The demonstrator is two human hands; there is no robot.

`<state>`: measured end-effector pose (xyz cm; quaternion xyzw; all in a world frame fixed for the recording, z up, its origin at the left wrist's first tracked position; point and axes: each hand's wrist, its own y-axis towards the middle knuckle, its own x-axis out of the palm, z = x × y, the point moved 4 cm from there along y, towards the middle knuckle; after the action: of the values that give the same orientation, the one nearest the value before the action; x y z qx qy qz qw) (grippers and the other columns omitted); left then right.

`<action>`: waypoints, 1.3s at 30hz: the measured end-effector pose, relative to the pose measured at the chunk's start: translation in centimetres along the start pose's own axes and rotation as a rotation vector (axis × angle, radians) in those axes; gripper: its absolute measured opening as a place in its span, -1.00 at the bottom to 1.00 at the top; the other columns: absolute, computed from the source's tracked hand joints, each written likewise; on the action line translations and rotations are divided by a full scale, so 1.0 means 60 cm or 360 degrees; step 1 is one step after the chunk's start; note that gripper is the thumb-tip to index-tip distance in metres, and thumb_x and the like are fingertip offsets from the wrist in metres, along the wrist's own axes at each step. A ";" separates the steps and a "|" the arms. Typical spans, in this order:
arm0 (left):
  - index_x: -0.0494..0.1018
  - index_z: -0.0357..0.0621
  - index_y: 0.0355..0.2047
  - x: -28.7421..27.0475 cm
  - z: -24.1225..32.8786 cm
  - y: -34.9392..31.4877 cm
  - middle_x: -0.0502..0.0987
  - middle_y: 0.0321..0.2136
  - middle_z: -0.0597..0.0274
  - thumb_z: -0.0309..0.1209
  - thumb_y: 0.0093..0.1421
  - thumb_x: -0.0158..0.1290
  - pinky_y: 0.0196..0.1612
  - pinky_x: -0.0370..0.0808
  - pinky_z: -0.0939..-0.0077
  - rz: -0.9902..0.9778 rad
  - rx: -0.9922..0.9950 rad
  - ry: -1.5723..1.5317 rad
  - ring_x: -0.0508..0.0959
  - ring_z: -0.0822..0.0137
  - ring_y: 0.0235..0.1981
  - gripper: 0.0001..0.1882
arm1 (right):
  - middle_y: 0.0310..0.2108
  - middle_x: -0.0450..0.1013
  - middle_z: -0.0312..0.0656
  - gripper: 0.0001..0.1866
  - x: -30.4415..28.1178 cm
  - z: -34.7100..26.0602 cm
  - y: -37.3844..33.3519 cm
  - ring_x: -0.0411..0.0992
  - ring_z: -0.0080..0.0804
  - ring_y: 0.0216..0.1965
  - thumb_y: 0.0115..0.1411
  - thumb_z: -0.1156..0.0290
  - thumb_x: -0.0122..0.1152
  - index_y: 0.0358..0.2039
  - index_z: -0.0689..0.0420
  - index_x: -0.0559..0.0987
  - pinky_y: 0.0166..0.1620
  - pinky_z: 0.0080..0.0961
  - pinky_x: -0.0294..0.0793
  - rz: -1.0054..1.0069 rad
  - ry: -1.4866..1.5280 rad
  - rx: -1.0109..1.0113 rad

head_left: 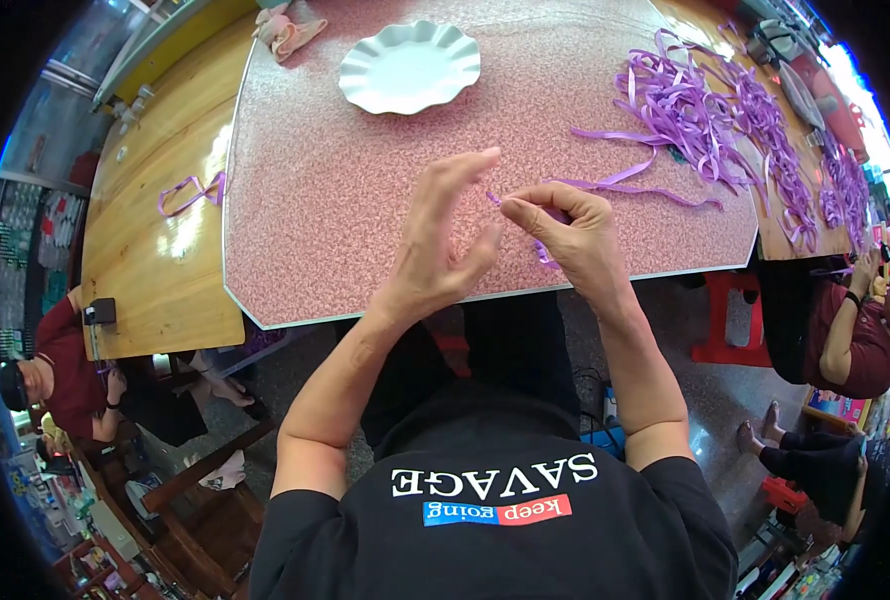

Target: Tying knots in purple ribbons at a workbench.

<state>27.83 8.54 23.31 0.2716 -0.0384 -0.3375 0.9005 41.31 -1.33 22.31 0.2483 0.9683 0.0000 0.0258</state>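
Note:
Above the near part of a pink speckled tabletop, my right hand pinches a purple ribbon between thumb and fingertips. A short end of it sticks out past the fingertips, and more of it hangs below the hand. My left hand is held up just left of that end, thumb and fingers apart, with nothing in it. A large tangled heap of purple ribbons lies on the table's right side. Loose strands trail from the heap toward my right hand; whether they join the held ribbon I cannot tell.
A white scalloped plate stands at the far middle, and a crumpled pinkish cloth at the far left. On the wooden table to the left lies a ribbon loop. More ribbons run along the right. Co-workers sit on both sides.

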 end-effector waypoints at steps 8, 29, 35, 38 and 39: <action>0.56 -0.16 -0.15 -0.033 -0.001 -0.005 0.56 -0.42 0.24 -0.53 0.10 0.26 -0.12 0.40 0.37 -0.0479 0.0557 0.0800 0.56 0.23 -0.36 -0.73 | -0.54 0.35 -0.45 -0.82 0.003 -0.011 -0.009 0.23 -0.75 -0.49 0.28 0.37 0.30 -0.26 0.24 0.69 -0.46 -0.67 0.18 -0.0183 -0.0370 -0.0046; 0.52 -0.22 -0.21 -0.059 -0.032 -0.013 0.59 -0.31 0.16 -0.63 0.18 0.10 -0.13 0.52 0.42 0.0081 -0.0154 0.0063 0.60 0.31 -0.25 -0.83 | -0.51 0.50 -0.24 -0.84 0.015 -0.001 0.004 0.39 -0.63 -0.49 0.21 0.43 0.34 -0.36 0.29 0.63 -0.44 -0.58 0.37 -0.0040 -0.0309 -0.0217; 0.51 -0.27 -0.13 -0.045 -0.016 -0.009 0.59 -0.29 0.23 -0.53 0.24 0.16 -0.09 0.54 0.48 -0.0383 -0.0041 0.0454 0.60 0.37 -0.21 -0.80 | -0.49 0.51 -0.24 -0.86 0.020 -0.004 0.005 0.41 -0.63 -0.47 0.22 0.46 0.32 -0.35 0.29 0.63 -0.42 -0.58 0.39 -0.0074 -0.0296 -0.0192; 0.51 -0.30 -0.11 -0.050 -0.029 -0.018 0.59 -0.27 0.23 -0.49 0.29 0.15 -0.07 0.54 0.51 -0.0236 -0.0420 -0.0153 0.60 0.42 -0.21 -0.80 | -0.48 0.40 -0.42 -0.86 0.016 -0.002 0.004 0.30 -0.74 -0.46 0.28 0.43 0.30 -0.25 0.25 0.62 -0.40 -0.72 0.30 -0.0092 -0.0348 -0.0217; 0.51 -0.30 -0.10 -0.049 -0.029 -0.016 0.60 -0.27 0.21 -0.47 0.32 0.13 -0.07 0.55 0.51 -0.0233 -0.0583 -0.0346 0.60 0.41 -0.20 -0.80 | -0.48 0.40 -0.42 -0.86 0.018 -0.002 0.005 0.30 -0.74 -0.46 0.28 0.43 0.30 -0.25 0.25 0.62 -0.40 -0.72 0.30 -0.0096 -0.0350 -0.0217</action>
<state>25.44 10.61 21.66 0.0676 -0.0536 -0.4306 0.8984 40.49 -0.54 22.39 0.2151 0.9645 0.0377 0.1485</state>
